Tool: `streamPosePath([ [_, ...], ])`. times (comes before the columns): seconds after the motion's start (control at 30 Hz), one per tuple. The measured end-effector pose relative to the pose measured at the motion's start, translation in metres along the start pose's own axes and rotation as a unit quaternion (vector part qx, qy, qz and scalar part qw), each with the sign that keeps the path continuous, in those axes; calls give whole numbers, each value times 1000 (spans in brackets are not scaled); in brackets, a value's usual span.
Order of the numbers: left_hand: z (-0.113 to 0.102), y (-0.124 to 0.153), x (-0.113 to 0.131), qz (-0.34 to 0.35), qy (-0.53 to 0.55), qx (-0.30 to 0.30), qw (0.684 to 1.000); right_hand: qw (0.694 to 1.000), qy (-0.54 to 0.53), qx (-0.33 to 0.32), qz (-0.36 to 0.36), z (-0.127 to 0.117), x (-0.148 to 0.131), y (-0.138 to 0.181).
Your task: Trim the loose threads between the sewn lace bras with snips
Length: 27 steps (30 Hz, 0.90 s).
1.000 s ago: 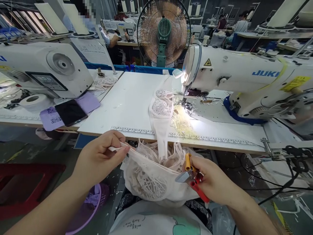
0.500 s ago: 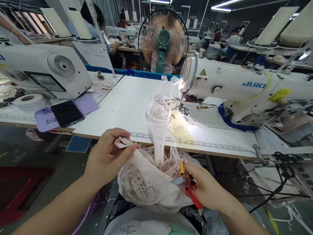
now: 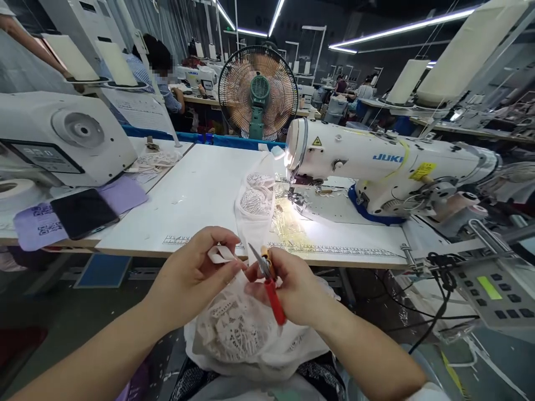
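Observation:
My left hand (image 3: 190,275) pinches a white strap end (image 3: 220,254) of the lace garment pile (image 3: 238,328) that lies in my lap. My right hand (image 3: 292,287) grips red-handled thread snips (image 3: 270,284), blades pointing up and left, close to the strap and my left fingers. A chain of lace pieces (image 3: 254,200) runs from the lap up onto the white sewing table (image 3: 200,195) toward the needle of the Juki sewing machine (image 3: 376,167), where a lamp lights the plate.
A second sewing machine (image 3: 62,139) stands at the left, with a dark phone (image 3: 83,211) on purple paper near it. A standing fan (image 3: 259,92) is behind the table. A control panel (image 3: 489,289) and cables hang at the right. Other workers sit in the background.
My right hand has risen and moved left, bringing the snips up to the strap in my left hand. The head view has tilted up.

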State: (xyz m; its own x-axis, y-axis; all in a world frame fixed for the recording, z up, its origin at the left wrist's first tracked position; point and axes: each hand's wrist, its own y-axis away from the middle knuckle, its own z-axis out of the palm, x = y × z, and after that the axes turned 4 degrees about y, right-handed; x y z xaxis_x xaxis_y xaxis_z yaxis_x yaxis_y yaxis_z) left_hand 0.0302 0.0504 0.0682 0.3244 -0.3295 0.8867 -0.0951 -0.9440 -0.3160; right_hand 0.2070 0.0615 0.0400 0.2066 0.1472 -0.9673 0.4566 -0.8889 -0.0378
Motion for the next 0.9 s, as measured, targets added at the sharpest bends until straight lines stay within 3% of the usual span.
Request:
streamPosePath([
  [0.23,5,17,-21,-122,103,45,986,998,-21,52,-7,3,6,-5],
  [0.43,13,27,-35,-90,-2,-17,996,998,16,59,-16,4,7,-5],
  [0.77,20,25,-38,-57,27,28,998,996,52,72,-14,6,7,-6],
  [0.9,18,23,-40,-79,85,62,991,998,60,-3,-20,-3,14,-4],
])
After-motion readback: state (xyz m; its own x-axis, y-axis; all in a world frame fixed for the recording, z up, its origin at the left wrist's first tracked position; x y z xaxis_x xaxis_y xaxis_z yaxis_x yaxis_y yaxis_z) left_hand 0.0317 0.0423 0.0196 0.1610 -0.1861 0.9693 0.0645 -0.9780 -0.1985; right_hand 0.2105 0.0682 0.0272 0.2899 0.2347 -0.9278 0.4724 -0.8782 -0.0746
